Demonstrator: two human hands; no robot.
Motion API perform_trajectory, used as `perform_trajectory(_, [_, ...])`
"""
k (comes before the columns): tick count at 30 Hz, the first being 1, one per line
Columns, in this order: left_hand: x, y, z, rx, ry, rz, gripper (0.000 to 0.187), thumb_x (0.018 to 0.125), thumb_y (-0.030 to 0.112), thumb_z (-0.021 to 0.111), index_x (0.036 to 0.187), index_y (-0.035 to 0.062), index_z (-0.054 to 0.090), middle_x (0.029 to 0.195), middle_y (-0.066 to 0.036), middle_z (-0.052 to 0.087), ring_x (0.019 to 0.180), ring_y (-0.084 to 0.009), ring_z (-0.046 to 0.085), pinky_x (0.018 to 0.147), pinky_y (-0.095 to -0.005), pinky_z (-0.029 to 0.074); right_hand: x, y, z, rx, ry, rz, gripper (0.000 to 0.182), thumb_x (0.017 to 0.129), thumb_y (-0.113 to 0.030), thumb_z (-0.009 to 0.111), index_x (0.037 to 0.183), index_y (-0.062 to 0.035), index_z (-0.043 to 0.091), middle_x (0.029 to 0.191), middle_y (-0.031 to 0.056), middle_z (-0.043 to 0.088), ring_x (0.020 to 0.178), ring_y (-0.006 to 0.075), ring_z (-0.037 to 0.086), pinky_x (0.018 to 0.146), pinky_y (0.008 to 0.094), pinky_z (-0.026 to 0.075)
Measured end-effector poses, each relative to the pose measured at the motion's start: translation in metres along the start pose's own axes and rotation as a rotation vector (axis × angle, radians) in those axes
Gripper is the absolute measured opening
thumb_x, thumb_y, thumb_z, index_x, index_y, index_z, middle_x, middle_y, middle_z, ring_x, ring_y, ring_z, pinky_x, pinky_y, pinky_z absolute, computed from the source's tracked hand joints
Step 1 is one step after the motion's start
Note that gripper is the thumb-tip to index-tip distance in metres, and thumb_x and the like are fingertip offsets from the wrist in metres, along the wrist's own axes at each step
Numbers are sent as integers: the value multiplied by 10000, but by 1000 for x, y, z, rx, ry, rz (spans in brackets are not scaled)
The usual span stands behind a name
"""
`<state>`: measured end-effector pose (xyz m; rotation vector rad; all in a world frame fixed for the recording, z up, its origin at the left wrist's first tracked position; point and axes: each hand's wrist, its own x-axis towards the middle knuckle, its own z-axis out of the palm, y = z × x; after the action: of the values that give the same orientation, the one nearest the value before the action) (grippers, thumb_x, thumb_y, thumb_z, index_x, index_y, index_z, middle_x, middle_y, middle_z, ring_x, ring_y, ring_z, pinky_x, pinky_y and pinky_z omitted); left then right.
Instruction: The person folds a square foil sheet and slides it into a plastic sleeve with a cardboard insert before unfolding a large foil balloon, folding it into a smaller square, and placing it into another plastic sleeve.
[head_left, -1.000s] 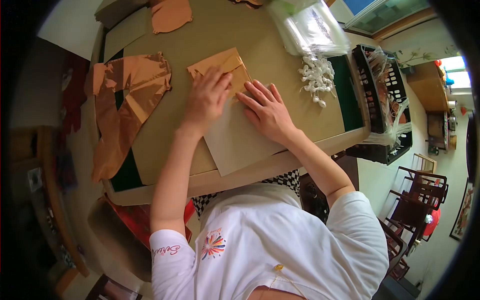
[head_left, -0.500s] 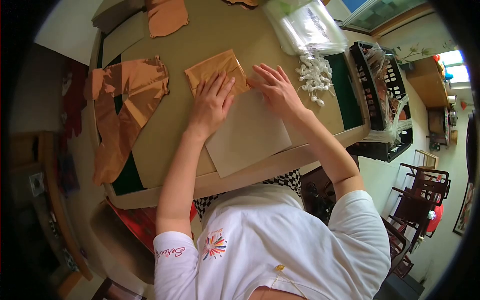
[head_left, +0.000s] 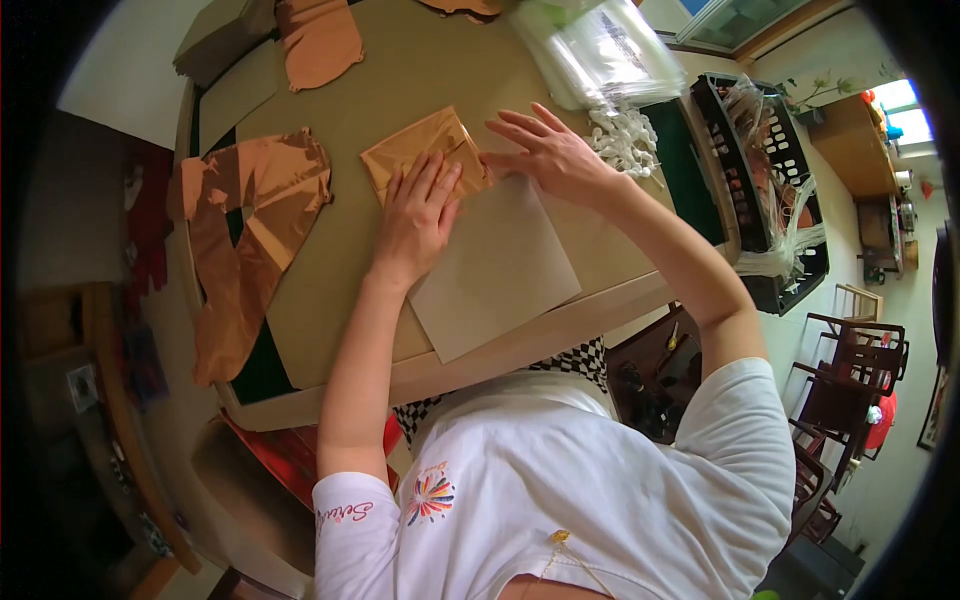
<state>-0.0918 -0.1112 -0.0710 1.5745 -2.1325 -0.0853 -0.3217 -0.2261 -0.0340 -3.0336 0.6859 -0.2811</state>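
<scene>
A copper-coloured foil sheet (head_left: 415, 142), folded into a shiny near-square packet, lies in the middle of the table. My left hand (head_left: 418, 215) rests flat on its lower part, fingers stretched out. At the packet's right edge is my right hand (head_left: 560, 162), fingers spread and lifted, the thumb side close to the foil; whether it touches cannot be made out. Under and below the packet lies a pale grey card (head_left: 495, 275), reaching to the table's front edge. To the left, a larger crumpled copper foil piece (head_left: 270, 205) hangs towards the table edge.
Another copper foil piece (head_left: 320, 45) and a stack of grey card (head_left: 225, 35) are at the back left. Clear plastic bags (head_left: 610, 55) lie at the back right, with a tangle of small white pieces (head_left: 625, 142) below. A black crate (head_left: 735, 160) stands beyond the right edge.
My right hand has lifted slightly and its fingers have spread, near the packet's right edge. My left hand stays on the foil. The whole view has shifted a little.
</scene>
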Motion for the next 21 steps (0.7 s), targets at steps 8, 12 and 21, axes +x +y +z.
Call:
perform_trajectory(8, [1, 2, -1, 48, -34, 5, 455, 939, 195, 567, 1383, 122, 501, 1455, -154, 429, 1366, -311, 381, 1134, -505, 275, 9, 19, -1, -111, -102, -164, 581, 854, -88, 527, 1366, -360, 514, 1513, 41, 356, 1428, 209, 294, 1189, 486, 210])
perform_trajectory(12, [1, 0, 0, 25, -33, 14, 460, 940, 198, 565, 1392, 150, 495, 1459, -145, 424, 1375, -304, 371, 1130, -509, 273, 12, 21, -4, -140, -149, -207, 538, 876, -137, 535, 1361, -370, 516, 1512, 37, 360, 1427, 208, 298, 1188, 481, 215])
perform_trajectory(21, [1, 5, -3, 2, -80, -44, 483, 971, 209, 515, 1446, 234, 430, 1497, -135, 368, 1389, -317, 340, 1139, -512, 254, 3, 26, -9, -122, -100, -256, 510, 872, -141, 559, 1340, -343, 543, 1489, 39, 397, 1393, 218, 351, 1163, 464, 274])
